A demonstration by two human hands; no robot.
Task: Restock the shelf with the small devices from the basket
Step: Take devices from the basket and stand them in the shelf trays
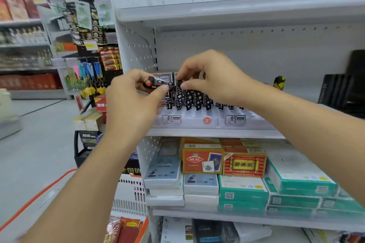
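Note:
My left hand [130,102] grips a bunch of small black patterned lighters [158,83] with red buttons, held sideways at shelf height. My right hand [209,77] pinches the top of one black-and-white lighter [179,94] standing in the clear display tray [197,120] on the white shelf [215,133]. A row of several similar lighters [199,99] stands upright in the tray to its right. The white basket [130,193] with orange handles sits low at the left, partly hidden by my left forearm.
Card boxes [203,161] and teal boxes [243,189] fill the shelf below. A yellow-black figure [279,83] and black boxes [339,90] stand to the right on the same shelf. Keychains [92,81] hang at the left, beside an aisle floor.

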